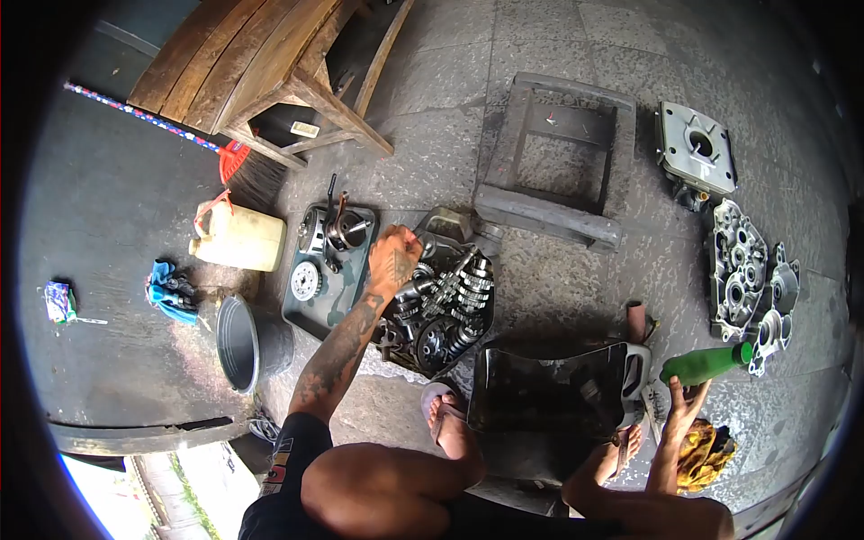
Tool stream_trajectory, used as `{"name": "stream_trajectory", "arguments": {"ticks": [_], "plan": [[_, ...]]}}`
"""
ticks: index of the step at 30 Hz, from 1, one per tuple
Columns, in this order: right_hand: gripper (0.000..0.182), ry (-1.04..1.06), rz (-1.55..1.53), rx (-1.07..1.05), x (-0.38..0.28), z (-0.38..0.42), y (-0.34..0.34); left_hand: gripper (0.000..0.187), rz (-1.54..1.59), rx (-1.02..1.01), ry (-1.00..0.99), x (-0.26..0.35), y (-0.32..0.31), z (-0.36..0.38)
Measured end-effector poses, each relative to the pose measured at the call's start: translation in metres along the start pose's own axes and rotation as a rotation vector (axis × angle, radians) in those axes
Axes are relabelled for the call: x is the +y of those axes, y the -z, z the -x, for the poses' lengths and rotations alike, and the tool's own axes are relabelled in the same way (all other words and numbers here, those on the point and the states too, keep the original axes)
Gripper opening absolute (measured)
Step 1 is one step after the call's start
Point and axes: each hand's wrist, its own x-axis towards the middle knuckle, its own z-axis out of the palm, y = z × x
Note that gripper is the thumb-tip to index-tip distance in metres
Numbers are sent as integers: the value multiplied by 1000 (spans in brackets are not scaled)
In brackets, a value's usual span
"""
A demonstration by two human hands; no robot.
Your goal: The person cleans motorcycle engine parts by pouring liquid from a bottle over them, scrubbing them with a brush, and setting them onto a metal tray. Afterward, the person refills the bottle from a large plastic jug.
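My left hand (pixel 392 261) reaches over the near left rim of a container of metal gears and shafts (pixel 450 301). Its fingers are curled together at the container's upper left; what they hold, if anything, is hidden. Off to the right, my right hand (pixel 686 405) is wrapped round a green bottle (pixel 706 364), tilted nearly on its side with its cap end pointing right. Beside my left forearm lies a grey-green tray (pixel 346 301) carrying a crankshaft with its rod (pixel 344 229) and a pale round gear (pixel 306 280).
A black open pan (pixel 549 346) sits between my feet. Engine cases (pixel 740 279) and a cylinder block (pixel 697 148) lie at right. A wooden frame stool (pixel 549 202) stands ahead. Left are a jerrycan (pixel 241 236), a bucket (pixel 236 342) and a bench (pixel 243 63). A yellow cloth (pixel 702 459) lies by my right arm.
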Motion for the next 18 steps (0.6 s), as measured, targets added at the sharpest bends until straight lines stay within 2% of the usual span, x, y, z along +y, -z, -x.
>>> {"name": "stream_trajectory", "arguments": {"ticks": [2, 4, 5, 7, 9, 10, 11, 13, 14, 18], "plan": [[87, -8, 25, -22, 4, -1, 0, 19, -122, 27, -5, 0, 5, 0], [86, 21, -2, 9, 14, -1, 0, 28, -144, 277, -158, 7, -1, 5], [86, 16, -3, 15, 13, 1, 0, 28, -144, 272, -164, 18, 2, 12], [86, -5, -22, 23, 9, 4, -3, 45, -59, -278, -23, 45, 12, 30], [86, -6, -33, 28, 14, 5, -4, 59, -360, -580, -88, 57, 9, 42], [86, -37, -75, 15, 13, 7, -5, 73, -299, -613, -55, 41, -9, 43], [85, -68, -118, 4, 10, 8, -7, 73, -300, -612, -58, 41, -6, 39], [85, -82, -148, -6, 4, 11, -8, 80, -305, -784, -82, 39, 2, 29], [85, -91, -179, -21, 2, 12, -8, 90, -265, -807, -66, 37, 2, 27], [83, -43, -114, -40, 1, 14, -6, 87, -433, -689, -120, 42, -10, 33]]}}
